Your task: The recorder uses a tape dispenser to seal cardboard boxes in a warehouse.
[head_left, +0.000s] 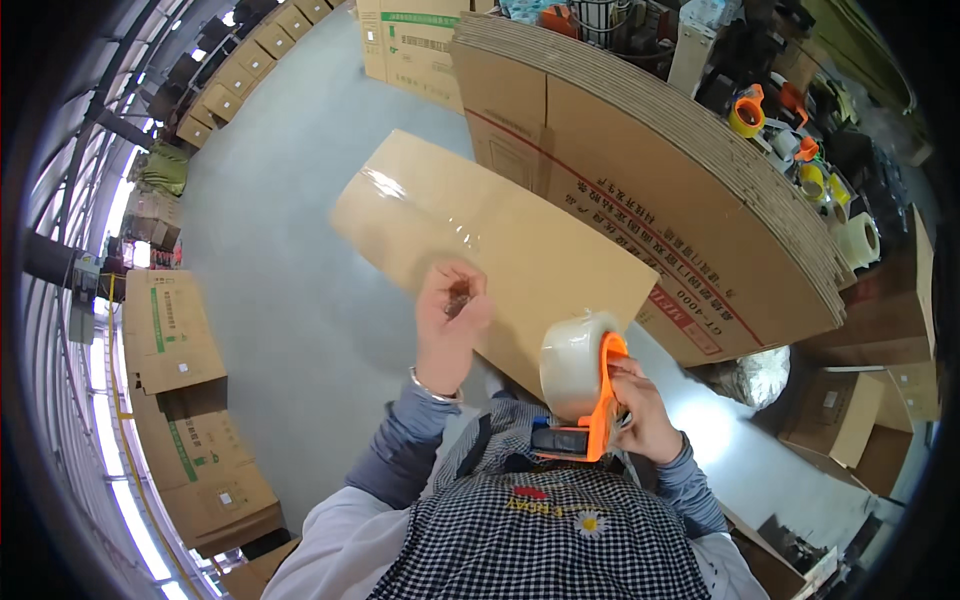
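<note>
A tan cardboard box (560, 235) lies in front of me, slanting from upper left to lower right. Shiny glints like clear tape show toward its far left end. My right hand (645, 410) is wrapped around the orange frame of a tape dispenser (606, 400). A wide roll of clear tape (572, 370) sits in it, over the box's near right corner. My left hand (452, 325) is raised above the box's near edge, fingers curled against the thumb. Whether anything is pinched in them cannot be seen.
A thick stack of flattened cartons (640, 180) leans just beyond the box on the right. More tape dispensers (747, 112) and tape rolls (858, 240) crowd the bench at far right. Cartons (205, 460) stand at left, and an open box (850, 425) at lower right.
</note>
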A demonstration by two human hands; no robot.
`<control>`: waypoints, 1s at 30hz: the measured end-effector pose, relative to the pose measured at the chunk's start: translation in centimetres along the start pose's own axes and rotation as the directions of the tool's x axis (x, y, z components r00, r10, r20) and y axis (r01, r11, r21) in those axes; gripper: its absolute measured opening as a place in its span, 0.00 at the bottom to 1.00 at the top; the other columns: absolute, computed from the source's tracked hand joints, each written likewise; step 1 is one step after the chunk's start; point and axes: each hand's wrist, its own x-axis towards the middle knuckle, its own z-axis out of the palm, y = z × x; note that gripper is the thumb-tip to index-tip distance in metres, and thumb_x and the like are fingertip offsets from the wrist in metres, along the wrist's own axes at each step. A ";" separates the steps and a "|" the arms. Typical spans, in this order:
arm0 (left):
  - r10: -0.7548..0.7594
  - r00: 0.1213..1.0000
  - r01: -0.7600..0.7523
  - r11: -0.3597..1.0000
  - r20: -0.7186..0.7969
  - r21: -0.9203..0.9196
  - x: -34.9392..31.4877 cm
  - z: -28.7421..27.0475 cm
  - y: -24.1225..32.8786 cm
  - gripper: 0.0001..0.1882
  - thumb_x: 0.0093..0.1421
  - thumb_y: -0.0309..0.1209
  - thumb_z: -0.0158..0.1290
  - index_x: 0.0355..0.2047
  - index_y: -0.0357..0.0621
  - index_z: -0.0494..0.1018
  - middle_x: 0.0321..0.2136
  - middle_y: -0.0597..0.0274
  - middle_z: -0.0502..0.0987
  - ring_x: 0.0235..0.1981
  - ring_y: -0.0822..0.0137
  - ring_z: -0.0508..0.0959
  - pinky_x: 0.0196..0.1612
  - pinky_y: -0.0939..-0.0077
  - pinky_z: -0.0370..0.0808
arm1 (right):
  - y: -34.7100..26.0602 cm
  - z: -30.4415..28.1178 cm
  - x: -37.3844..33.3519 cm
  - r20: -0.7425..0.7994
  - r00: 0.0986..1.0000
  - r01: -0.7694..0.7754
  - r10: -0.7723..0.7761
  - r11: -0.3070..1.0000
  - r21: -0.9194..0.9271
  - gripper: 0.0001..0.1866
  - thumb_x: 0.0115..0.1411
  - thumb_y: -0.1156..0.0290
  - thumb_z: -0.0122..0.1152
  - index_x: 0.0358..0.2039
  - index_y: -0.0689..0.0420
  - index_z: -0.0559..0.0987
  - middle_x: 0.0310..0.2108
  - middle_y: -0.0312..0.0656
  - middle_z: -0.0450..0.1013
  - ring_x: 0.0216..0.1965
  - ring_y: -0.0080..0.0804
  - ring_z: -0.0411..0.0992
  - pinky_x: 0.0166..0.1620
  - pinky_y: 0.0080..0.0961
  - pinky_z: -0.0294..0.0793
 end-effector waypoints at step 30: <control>0.110 0.981 -0.115 0.993 0.159 0.021 12.3 -13.6 -0.8 0.06 0.65 0.20 0.47 0.35 0.39 0.61 0.26 0.58 0.75 0.24 0.70 0.79 0.27 0.82 0.73 | -0.8 12.2 18.2 -0.180 0.957 -0.243 0.229 0.969 -0.056 0.26 0.34 0.67 0.79 0.35 0.59 0.77 0.27 0.38 0.71 0.29 0.30 0.71 0.35 0.23 0.70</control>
